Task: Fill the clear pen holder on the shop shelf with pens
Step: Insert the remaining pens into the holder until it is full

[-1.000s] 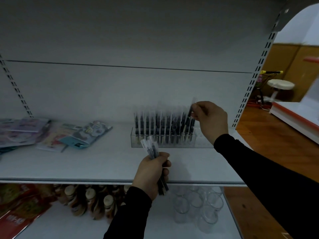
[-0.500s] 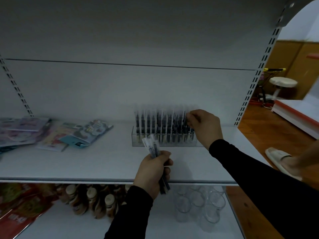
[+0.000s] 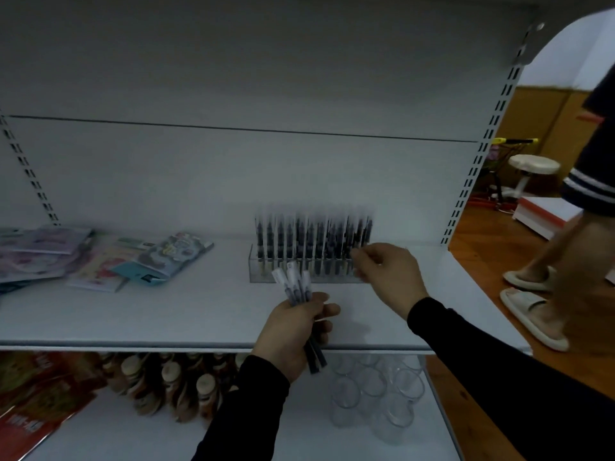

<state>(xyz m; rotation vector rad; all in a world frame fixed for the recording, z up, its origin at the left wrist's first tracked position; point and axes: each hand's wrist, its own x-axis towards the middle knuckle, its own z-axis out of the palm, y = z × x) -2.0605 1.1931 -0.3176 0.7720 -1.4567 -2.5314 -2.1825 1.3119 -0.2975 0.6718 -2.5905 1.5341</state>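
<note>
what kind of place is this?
Most likely a small shop: white slotted-upright shelving, a clear pen holder full of pens, packaged stationery, and bottles and glass cups on the shelf below.

The right hand [image 3: 387,272] hides the pen holder's [image 3: 266,271] right end; the standing pens [image 3: 312,239] blur.

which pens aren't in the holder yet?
The bundle of pens gripped in the left hand, tips fanning up in front of the shelf. All others stand upright in the clear pen holder; the right hand holds none visibly.
</note>
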